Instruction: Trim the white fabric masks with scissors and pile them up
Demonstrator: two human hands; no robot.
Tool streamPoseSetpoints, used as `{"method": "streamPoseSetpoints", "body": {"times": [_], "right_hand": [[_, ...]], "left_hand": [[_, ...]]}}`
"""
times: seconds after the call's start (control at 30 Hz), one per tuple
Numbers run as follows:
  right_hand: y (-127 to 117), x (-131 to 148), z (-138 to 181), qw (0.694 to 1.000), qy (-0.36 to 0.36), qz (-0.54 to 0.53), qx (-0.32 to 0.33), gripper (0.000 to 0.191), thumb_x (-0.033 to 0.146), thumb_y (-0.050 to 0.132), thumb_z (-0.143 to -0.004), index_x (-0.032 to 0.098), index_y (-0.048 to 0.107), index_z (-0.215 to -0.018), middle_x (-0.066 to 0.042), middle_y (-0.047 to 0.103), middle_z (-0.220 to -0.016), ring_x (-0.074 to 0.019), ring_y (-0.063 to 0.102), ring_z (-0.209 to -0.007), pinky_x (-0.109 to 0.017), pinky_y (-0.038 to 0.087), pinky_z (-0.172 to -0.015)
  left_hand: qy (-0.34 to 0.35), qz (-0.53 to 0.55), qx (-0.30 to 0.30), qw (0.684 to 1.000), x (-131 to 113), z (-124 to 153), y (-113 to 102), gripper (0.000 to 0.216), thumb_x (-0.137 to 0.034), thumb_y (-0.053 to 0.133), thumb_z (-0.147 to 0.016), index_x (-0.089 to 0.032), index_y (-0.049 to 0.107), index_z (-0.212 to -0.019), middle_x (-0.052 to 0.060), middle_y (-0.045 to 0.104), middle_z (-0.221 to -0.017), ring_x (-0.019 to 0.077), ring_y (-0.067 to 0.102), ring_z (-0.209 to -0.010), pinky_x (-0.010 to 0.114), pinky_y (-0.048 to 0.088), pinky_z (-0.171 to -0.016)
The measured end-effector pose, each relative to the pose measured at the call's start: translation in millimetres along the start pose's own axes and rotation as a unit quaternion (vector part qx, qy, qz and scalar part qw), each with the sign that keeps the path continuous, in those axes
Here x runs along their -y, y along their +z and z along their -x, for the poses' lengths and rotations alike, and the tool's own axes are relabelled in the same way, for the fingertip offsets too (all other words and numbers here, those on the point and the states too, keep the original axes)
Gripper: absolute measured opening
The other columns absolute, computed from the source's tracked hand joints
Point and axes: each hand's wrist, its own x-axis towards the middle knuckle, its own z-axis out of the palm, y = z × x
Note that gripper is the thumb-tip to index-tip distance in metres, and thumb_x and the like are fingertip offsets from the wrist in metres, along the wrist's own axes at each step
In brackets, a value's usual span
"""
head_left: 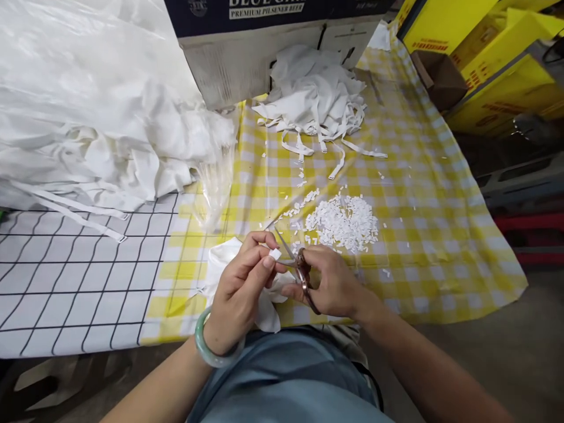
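My left hand (242,282) pinches the end of a white fabric strap (275,254) between thumb and fingers. White cloth (220,261) belonging to it, as far as I can see, hangs below and behind that hand. In my right hand (330,282) is a pair of scissors (303,273) with brown handles. Their blades are spread apart and point left, close to the strap end. Just beyond my hands lies a heap of small white cut pieces (346,223), with more scattered around it.
Clear plastic with white garments (110,141) covers the back left. White strapped garments (317,94) are piled before a beer carton (238,64). A yellow checked cloth (418,247) overlaps a white grid cloth (79,282). Yellow boxes (506,76) stand at right.
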Motion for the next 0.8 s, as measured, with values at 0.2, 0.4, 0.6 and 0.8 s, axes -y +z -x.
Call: {"method": "streamPoseSetpoints", "body": {"times": [0.2, 0.4, 0.6, 0.8], "right_hand": [[3.7, -1.7, 0.2, 0.999, -0.004, 0.03, 0.016, 0.044, 0.048, 0.077, -0.07, 0.021, 0.045, -0.055, 0.004, 0.051, -0.052, -0.0114, 0.044, -0.052, -0.027, 0.034, -0.059], [2.0, -1.9, 0.8, 0.999, -0.01, 0.028, 0.014, 0.045, 0.045, 0.077, -0.07, 0.021, 0.043, -0.053, 0.005, 0.048, -0.049, -0.0102, 0.041, -0.049, -0.026, 0.032, -0.057], [3.2, -2.0, 0.3, 1.0, -0.013, 0.026, 0.01, 0.043, 0.042, 0.077, -0.07, 0.021, 0.044, -0.053, 0.005, 0.047, -0.048, -0.0097, 0.041, -0.048, -0.026, 0.031, -0.056], [4.3, -1.6, 0.2, 1.0, -0.013, 0.01, 0.004, 0.042, 0.039, 0.077, -0.07, 0.021, 0.043, -0.052, 0.005, 0.048, -0.047, -0.0094, 0.039, -0.048, -0.025, 0.032, -0.055]], "left_hand": [[0.042, -0.071, 0.012, 0.997, 2.6, -3.9, 1.8, 0.03, -0.032, 0.046, -0.098, -0.018, 0.062, -0.076, 0.01, 0.05, -0.1, 0.023, 0.047, -0.1, 0.029, 0.044, -0.071], [0.085, -0.13, 0.02, 0.988, 0.6, -7.0, 0.4, 0.032, -0.031, 0.045, -0.098, -0.02, 0.059, -0.071, 0.01, 0.053, -0.092, 0.0248, 0.044, -0.108, 0.036, 0.041, -0.092], [0.098, -0.141, 0.025, 0.985, 3.0, -7.3, -0.2, 0.031, -0.028, 0.044, -0.099, -0.02, 0.058, -0.072, 0.01, 0.052, -0.092, 0.0243, 0.044, -0.108, 0.036, 0.041, -0.091], [0.098, -0.134, 0.026, 0.986, 8.4, -5.0, -0.3, 0.027, -0.026, 0.045, -0.099, -0.02, 0.062, -0.079, 0.011, 0.051, -0.102, 0.0236, 0.045, -0.108, 0.035, 0.043, -0.088]]}}
